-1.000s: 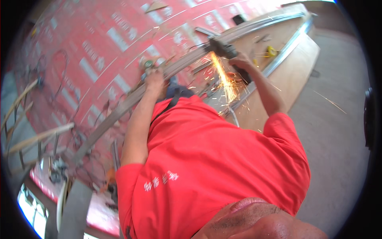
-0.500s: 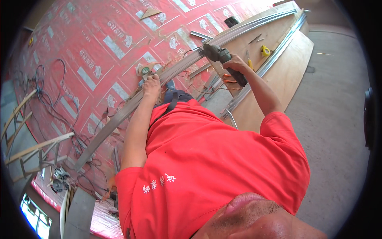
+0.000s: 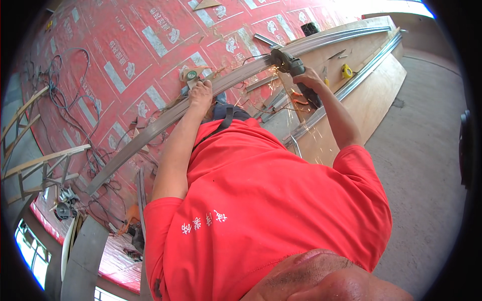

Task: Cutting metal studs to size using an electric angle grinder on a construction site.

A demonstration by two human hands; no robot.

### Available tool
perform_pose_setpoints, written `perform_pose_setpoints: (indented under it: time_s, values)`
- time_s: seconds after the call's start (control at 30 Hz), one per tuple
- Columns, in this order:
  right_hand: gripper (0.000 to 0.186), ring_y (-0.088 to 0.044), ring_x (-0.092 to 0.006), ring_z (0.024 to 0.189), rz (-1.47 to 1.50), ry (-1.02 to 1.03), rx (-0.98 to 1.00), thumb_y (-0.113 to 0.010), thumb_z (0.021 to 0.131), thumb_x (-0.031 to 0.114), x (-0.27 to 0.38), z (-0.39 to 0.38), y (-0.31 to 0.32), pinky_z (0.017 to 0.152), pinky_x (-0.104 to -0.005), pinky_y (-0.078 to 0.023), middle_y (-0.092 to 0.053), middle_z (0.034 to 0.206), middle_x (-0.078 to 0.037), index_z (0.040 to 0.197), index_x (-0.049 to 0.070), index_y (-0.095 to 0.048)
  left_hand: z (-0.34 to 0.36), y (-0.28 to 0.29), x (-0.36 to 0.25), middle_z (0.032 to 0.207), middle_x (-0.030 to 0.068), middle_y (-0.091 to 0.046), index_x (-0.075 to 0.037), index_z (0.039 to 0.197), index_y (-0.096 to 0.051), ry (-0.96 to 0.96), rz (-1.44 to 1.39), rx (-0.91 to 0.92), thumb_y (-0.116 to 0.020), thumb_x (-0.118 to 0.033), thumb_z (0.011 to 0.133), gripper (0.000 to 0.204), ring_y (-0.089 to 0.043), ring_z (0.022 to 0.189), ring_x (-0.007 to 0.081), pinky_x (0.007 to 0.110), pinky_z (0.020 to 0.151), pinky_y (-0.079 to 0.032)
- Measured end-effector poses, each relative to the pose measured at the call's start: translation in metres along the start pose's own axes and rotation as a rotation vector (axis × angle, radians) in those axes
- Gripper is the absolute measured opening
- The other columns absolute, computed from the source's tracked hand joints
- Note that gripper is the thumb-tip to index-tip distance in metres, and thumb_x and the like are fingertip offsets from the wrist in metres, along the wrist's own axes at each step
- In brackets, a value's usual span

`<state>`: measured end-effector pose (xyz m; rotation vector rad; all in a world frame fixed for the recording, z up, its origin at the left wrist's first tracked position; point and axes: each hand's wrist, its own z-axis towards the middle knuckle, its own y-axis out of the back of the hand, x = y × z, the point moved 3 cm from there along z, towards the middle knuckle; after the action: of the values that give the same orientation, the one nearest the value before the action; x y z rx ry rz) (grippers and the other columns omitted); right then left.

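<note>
My right hand (image 3: 310, 79) is wrapped round the body of a dark angle grinder (image 3: 287, 63). Its disc end meets the top of a long grey metal channel (image 3: 143, 136), and orange sparks (image 3: 315, 131) spray down toward me. That channel runs from the lower left up to the bench. My left hand (image 3: 201, 95) is closed on the channel's edge, to the left of the grinder; its fingertips are partly hidden. Just beyond this hand is a roundish object with a green and white face (image 3: 191, 76), of a kind I cannot make out.
On the plywood bench (image 3: 374, 83) lie a yellow tape measure (image 3: 346, 71), orange-handled pliers (image 3: 300, 99) and metal channels (image 3: 386, 45). Tangled cables (image 3: 60, 85) cover the red floor sheeting (image 3: 133, 42) at left. A wooden frame (image 3: 47, 163) and a circular saw (image 3: 64, 209) are at lower left.
Sparks now fly from the grinder's disc, where none showed before. Both hands keep their grips, and the whole view has shifted slightly.
</note>
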<state>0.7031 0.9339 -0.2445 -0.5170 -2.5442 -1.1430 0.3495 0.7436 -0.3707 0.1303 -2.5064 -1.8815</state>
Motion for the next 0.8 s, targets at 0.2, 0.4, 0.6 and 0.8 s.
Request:
perform_pose_setpoints:
  time_s: [0.2, 0.4, 0.6, 0.8]
  values:
    - [0.040, -0.058, -0.0180, 0.062, 0.027, 0.043, -0.012, -0.075, 0.054, 0.025, -0.005, 0.006, 0.001, 0.058, -0.0325, -0.047, -0.061, 0.071, -0.006, 0.086, 0.002, -0.065, 0.001, 0.002, -0.003, 0.102, 0.0165, -0.058, -0.004, 0.110, -0.045, 0.021, -0.009, 0.095, -0.051, -0.018, 0.090, 0.025, -0.066, 0.091, 0.0297, 0.040, 0.071, -0.056]
    - [0.040, -0.058, -0.0178, 0.063, 0.027, 0.065, -0.004, -0.075, 0.056, 0.027, 0.014, 0.009, 0.004, 0.059, -0.0320, -0.047, -0.062, 0.073, -0.006, 0.086, 0.003, -0.066, 0.000, 0.001, -0.002, 0.102, 0.0169, -0.058, -0.003, 0.110, -0.045, 0.032, -0.013, 0.087, -0.051, -0.018, 0.090, 0.025, -0.066, 0.091, 0.0297, 0.040, 0.071, -0.056]
    - [0.039, -0.059, -0.0178, 0.063, -0.052, 0.025, -0.001, -0.075, 0.056, 0.028, 0.018, 0.015, 0.009, 0.060, -0.0319, -0.047, -0.063, 0.072, -0.006, 0.085, 0.003, -0.067, 0.001, 0.006, -0.003, 0.104, 0.0173, -0.058, -0.004, 0.111, -0.045, 0.032, -0.031, 0.103, -0.051, -0.018, 0.090, 0.025, -0.066, 0.093, 0.0304, 0.040, 0.073, -0.055]
    - [0.038, -0.057, -0.0173, 0.060, -0.009, 0.033, 0.004, -0.075, 0.055, 0.027, 0.020, 0.014, 0.008, 0.058, -0.0319, -0.047, -0.061, 0.070, -0.005, 0.082, 0.002, -0.066, 0.002, 0.005, -0.002, 0.108, 0.0177, -0.058, -0.006, 0.111, -0.045, 0.044, -0.049, 0.142, -0.050, -0.018, 0.091, 0.024, -0.065, 0.097, 0.0313, 0.040, 0.077, -0.054]
